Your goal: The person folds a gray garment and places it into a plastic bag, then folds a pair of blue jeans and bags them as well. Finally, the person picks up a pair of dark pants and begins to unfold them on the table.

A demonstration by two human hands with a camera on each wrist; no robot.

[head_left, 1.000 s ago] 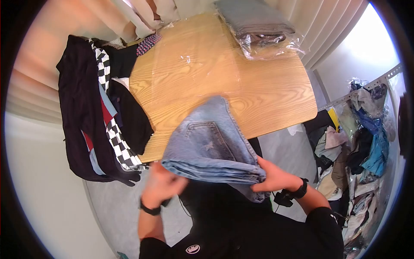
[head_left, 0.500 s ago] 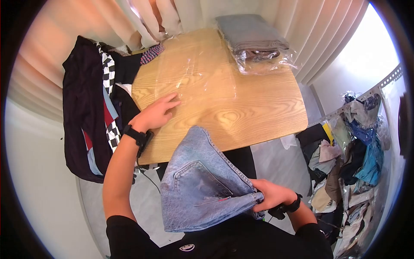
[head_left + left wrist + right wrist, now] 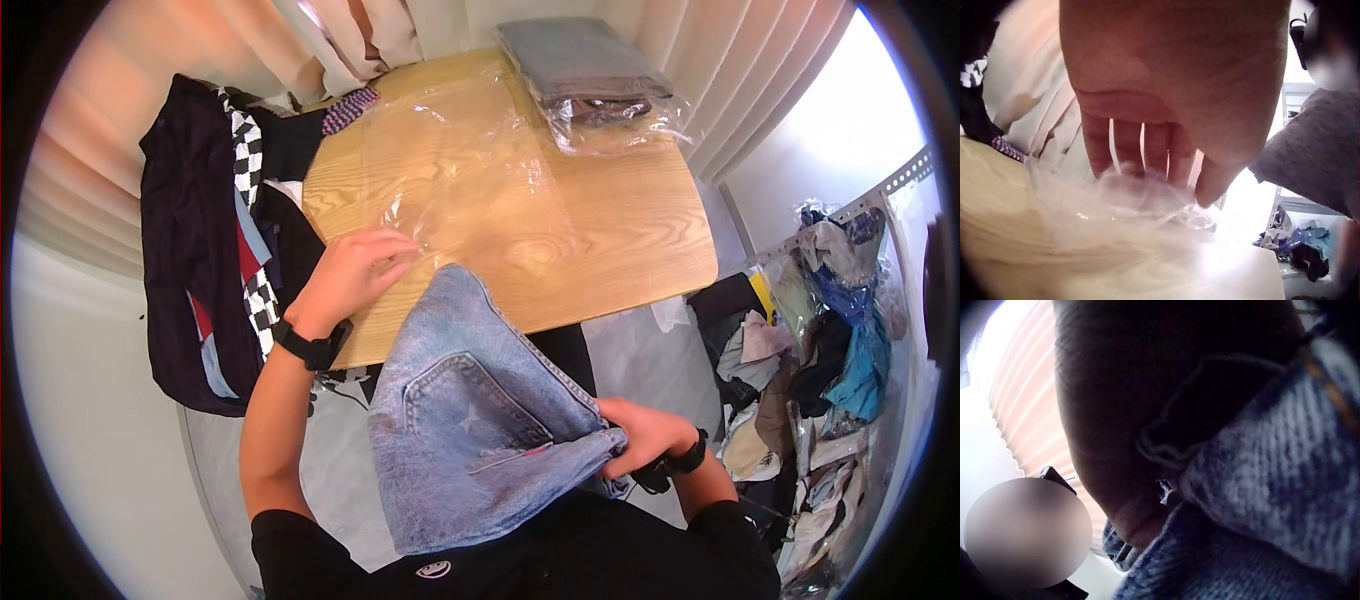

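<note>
A folded pair of light blue jeans [image 3: 465,440], back pocket facing up, is held in front of the person's body, over the table's near edge. The right hand [image 3: 650,437] grips the jeans' gathered right end; in the right wrist view the thumb lies against the denim [image 3: 1260,481]. At the table's left part, the left hand [image 3: 360,275] pinches the near edge of a clear plastic bag [image 3: 470,150]. Thin film [image 3: 1129,200] bunches up at its fingertips in the left wrist view. The rest of the bag lies spread on the wooden table [image 3: 630,220].
A bagged stack of folded grey garments [image 3: 585,70] lies at the table's back right. Dark clothes [image 3: 190,260] and a checkered piece hang over the left edge. Bagged clothes [image 3: 840,330] fill a rack on the right. Curtains [image 3: 720,90] border the table's back.
The left hand has gone from the jeans out to the plastic bag, and its fingers have closed on the film. The jeans have been lowered toward the body, still in the right hand.
</note>
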